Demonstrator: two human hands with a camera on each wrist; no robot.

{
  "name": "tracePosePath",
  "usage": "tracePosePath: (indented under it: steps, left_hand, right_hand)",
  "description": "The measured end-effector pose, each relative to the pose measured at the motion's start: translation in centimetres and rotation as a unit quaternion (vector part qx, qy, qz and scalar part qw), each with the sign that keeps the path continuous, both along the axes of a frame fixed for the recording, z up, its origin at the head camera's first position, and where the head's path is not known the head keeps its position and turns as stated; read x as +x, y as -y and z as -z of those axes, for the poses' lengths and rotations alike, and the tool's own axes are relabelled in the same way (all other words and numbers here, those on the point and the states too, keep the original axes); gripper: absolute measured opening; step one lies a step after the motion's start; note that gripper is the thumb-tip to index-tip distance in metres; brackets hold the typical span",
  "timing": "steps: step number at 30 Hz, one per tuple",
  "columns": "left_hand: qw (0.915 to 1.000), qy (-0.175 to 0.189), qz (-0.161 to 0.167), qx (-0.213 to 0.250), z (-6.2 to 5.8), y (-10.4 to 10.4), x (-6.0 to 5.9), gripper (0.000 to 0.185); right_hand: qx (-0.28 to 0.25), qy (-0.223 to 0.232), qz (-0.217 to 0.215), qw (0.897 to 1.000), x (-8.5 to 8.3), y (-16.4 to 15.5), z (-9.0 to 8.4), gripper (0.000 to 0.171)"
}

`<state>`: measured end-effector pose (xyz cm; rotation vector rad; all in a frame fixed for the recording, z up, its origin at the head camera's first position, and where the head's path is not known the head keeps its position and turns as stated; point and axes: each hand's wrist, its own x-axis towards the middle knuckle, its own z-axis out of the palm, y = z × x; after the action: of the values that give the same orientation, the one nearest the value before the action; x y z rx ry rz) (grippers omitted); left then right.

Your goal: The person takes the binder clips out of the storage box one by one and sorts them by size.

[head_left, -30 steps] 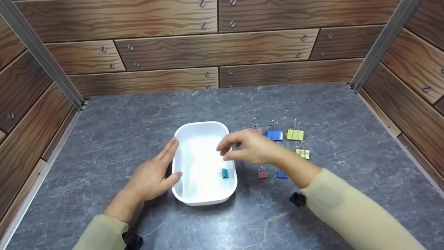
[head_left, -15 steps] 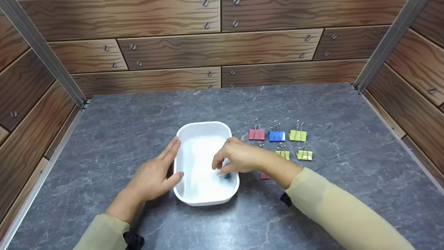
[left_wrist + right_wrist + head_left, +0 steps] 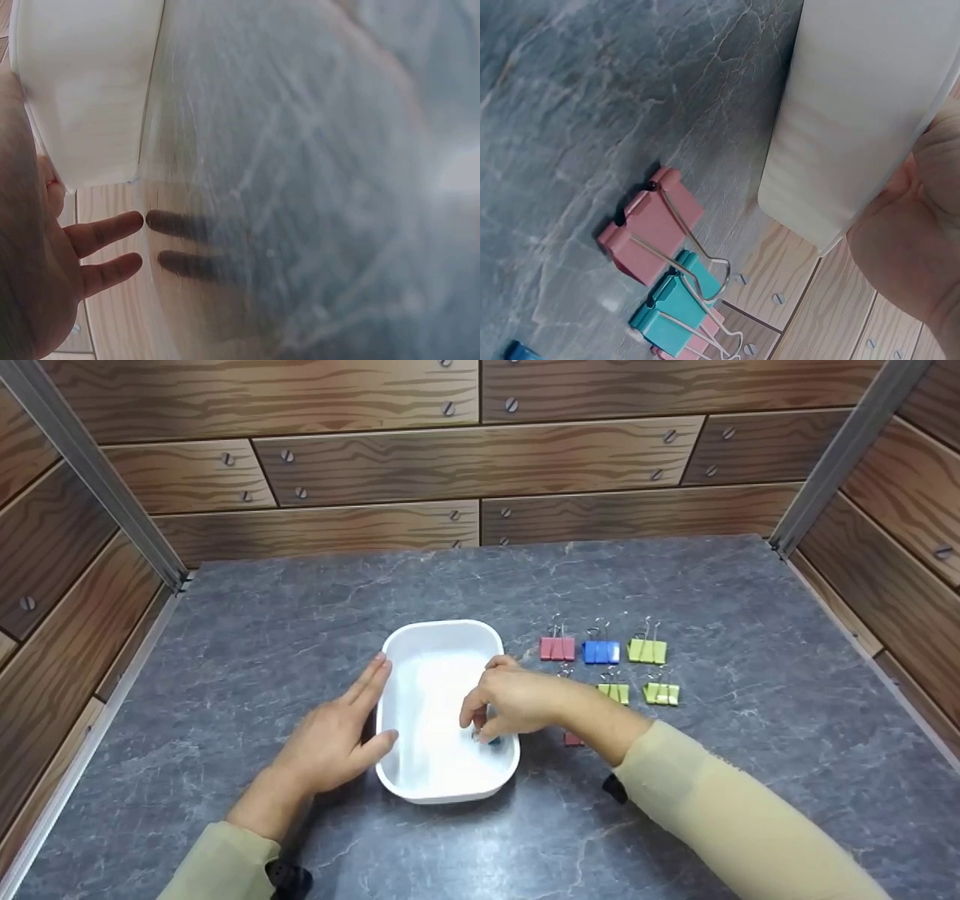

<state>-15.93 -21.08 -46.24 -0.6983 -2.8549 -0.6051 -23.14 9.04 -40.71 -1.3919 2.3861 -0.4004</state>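
Observation:
My left hand [image 3: 322, 742] rests with extended fingers against the left side of a white plastic tray [image 3: 448, 796]. In the left wrist view, two straight fingers [image 3: 109, 232] lie near the tray's outer wall. Reaching over the right rim, my right hand [image 3: 514, 697] pinches a small teal binder clip [image 3: 493, 740] low inside the tray. Thumb and fingers cover most of that clip. The right wrist view shows the tray's outer wall [image 3: 855, 112] and part of the hand, its fingertips hidden behind the wall.
Right of the tray stand several binder clips in rows: a large red one [image 3: 557, 649], a blue one [image 3: 601, 652] and yellow-green ones [image 3: 647, 651]. A teal clip [image 3: 676, 304] stands behind a pink clip [image 3: 652, 229]. My right forearm hides some clips.
My right hand has come down and slightly toward me inside the tray, onto the teal binder clip. Over the last half second it barely moves. The left hand stays at the tray.

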Motion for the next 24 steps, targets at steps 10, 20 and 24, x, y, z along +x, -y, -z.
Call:
tracePosePath:
  steps: [10, 20, 24]
  left_hand:
    - [1.0, 0.003, 0.003, 0.003, -0.11, -0.03, 0.04, 0.089]
    - [0.9999, 0.01, -0.001, 0.005, -0.11, -0.08, 0.01, 0.09]
    - [0.9999, 0.01, -0.003, 0.005, -0.06, -0.04, 0.05, 0.09]
  right_hand:
    - [-0.003, 0.008, 0.014, 1.0, 0.18, 0.25, 0.03, 0.014]
    - [-0.029, 0.008, 0.024, 0.999, 0.2, 0.26, 0.52, 0.009]
    - [-0.061, 0.004, 0.03, 0.998, 0.31, 0.11, 0.79, 0.006]
